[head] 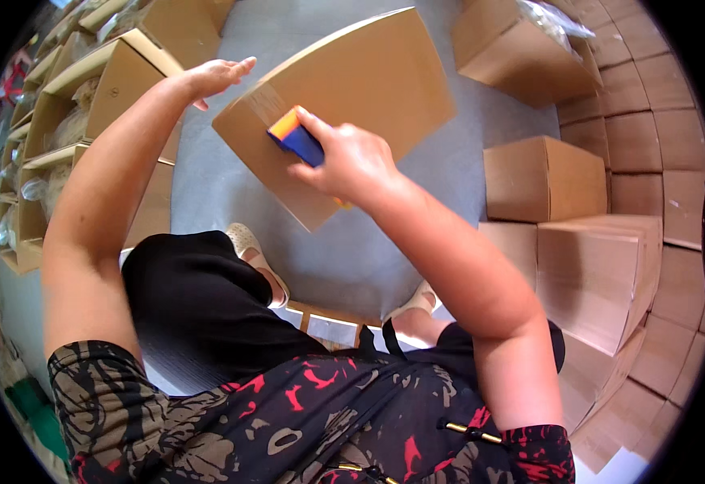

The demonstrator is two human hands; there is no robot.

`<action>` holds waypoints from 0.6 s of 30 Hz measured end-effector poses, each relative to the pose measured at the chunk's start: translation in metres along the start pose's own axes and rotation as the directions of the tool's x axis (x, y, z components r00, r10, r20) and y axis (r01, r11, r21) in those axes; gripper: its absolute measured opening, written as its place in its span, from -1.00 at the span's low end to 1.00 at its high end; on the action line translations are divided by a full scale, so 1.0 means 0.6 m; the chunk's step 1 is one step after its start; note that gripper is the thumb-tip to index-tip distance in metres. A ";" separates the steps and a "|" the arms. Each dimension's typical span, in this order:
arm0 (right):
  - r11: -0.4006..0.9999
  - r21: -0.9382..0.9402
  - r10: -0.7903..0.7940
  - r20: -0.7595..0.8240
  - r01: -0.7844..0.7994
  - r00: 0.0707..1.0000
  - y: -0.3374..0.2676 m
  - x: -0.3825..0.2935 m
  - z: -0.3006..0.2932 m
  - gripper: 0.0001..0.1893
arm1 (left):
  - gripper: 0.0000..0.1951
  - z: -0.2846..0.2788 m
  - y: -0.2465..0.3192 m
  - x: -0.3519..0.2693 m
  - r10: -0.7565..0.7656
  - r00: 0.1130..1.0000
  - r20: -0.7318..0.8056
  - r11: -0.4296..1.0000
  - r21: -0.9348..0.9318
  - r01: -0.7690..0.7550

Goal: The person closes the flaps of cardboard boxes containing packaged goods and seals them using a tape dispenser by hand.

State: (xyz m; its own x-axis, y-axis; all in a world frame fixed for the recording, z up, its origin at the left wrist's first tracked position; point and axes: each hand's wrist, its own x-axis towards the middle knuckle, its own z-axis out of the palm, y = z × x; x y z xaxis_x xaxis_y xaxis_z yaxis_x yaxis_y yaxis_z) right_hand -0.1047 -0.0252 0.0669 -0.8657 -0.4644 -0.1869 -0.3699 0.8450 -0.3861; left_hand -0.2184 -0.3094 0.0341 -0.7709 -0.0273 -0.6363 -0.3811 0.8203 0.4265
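My right hand [352,158] is closed around a blue and orange tape dispenser [296,138], held against a face of a cardboard box [358,78]. The box sits tilted in view on the grey floor in front of me. A strip of tape [266,103] lies on the cardboard, running from the dispenser's end towards the box's upper left edge. My left hand [222,75] is raised just off that edge, fingers apart, holding nothing. The underside of the dispenser is mostly hidden by my right hand.
Open cardboard boxes [104,97] with plastic-bagged contents line the left side. An open box [525,54] holding clear plastic stands at the upper right. Closed boxes [516,178] and a stacked wall of cartons [631,142] fill the right. My feet [255,260] are on the floor nearby.
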 end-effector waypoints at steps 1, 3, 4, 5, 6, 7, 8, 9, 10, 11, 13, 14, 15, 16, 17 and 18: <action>1.000 -0.006 -0.002 0.014 0.002 1.000 -0.010 0.045 -0.005 -0.16 | -0.13 -0.008 -0.009 -0.004 0.036 0.998 0.050 0.999 0.001 -0.036; 0.994 -0.105 0.004 0.182 0.015 0.983 -0.046 0.134 -0.031 -0.34 | -0.27 0.022 -0.057 0.004 0.153 0.988 -0.020 0.978 -0.138 -0.154; 0.992 -0.128 0.029 0.302 0.011 0.953 -0.081 0.181 -0.029 -0.44 | -0.30 0.043 -0.149 0.050 0.179 0.972 -0.150 0.968 -0.147 -0.201; 0.988 -0.156 0.056 0.417 0.011 0.907 -0.116 0.222 -0.023 -0.54 | -0.32 0.066 -0.232 0.094 0.201 0.940 -0.277 0.958 -0.147 -0.248; 0.980 -0.200 0.101 0.509 0.003 0.855 -0.132 0.253 -0.011 -0.66 | -0.33 0.100 -0.262 0.113 0.189 0.911 -0.367 0.956 -0.141 -0.256; 0.961 -0.272 0.102 0.510 0.048 0.854 -0.140 0.268 -0.004 -0.67 | -0.33 0.133 -0.272 0.119 0.186 0.875 -0.448 0.953 -0.134 -0.271; 0.935 -0.343 0.107 0.512 0.088 0.852 -0.145 0.279 -0.001 -0.67 | -0.34 0.150 -0.246 0.115 0.165 0.857 -0.488 0.965 -0.100 -0.243; 0.902 -0.409 0.103 0.517 0.139 0.850 -0.155 0.282 0.001 -0.68 | -0.35 0.147 -0.245 0.113 0.197 0.836 -0.513 0.956 -0.088 -0.280; 0.911 -0.392 0.110 0.531 0.128 0.841 -0.160 0.277 0.005 -0.67 | -0.37 0.152 -0.253 0.107 0.223 0.821 -0.525 0.948 -0.077 -0.307; 0.920 -0.376 0.119 0.543 0.114 0.831 -0.156 0.269 0.006 -0.66 | -0.38 0.159 -0.258 0.100 0.252 0.806 -0.536 0.939 -0.065 -0.337; 0.942 -0.325 0.090 0.481 0.082 0.872 -0.117 0.252 -0.004 -0.61 | -0.41 0.155 -0.228 0.091 0.234 0.812 -0.534 0.949 -0.055 -0.309; 0.959 -0.270 0.045 0.430 0.081 0.902 -0.087 0.234 0.002 -0.57 | -0.41 0.156 -0.225 0.091 0.229 0.816 -0.531 0.953 -0.050 -0.299; 0.968 -0.231 -0.001 0.382 0.096 0.924 -0.070 0.201 -0.010 -0.51 | -0.42 0.155 -0.226 0.090 0.223 0.819 -0.528 0.957 -0.042 -0.287; 0.975 -0.191 -0.040 0.334 0.109 0.942 -0.051 0.157 -0.020 -0.46 | -0.41 0.156 -0.231 0.093 0.232 0.811 -0.538 0.946 -0.068 -0.316; 0.980 -0.169 -0.049 0.319 0.107 0.947 -0.027 0.116 -0.020 -0.38 | -0.41 0.157 -0.240 0.097 0.240 0.804 -0.544 0.934 -0.095 -0.344; 0.983 -0.142 -0.080 0.239 0.116 0.968 0.009 0.068 -0.007 -0.34 | -0.40 0.159 -0.247 0.101 0.249 0.797 -0.551 0.920 -0.123 -0.373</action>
State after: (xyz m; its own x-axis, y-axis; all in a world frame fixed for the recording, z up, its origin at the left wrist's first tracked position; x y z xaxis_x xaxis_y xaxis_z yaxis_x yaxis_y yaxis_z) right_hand -0.1433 -0.0388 0.0609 -0.7277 -0.5801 -0.3660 -0.5119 0.8145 -0.2732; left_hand -0.1599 -0.3782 -0.1290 -0.9902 -0.1317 -0.0466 -0.1257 0.6942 0.7087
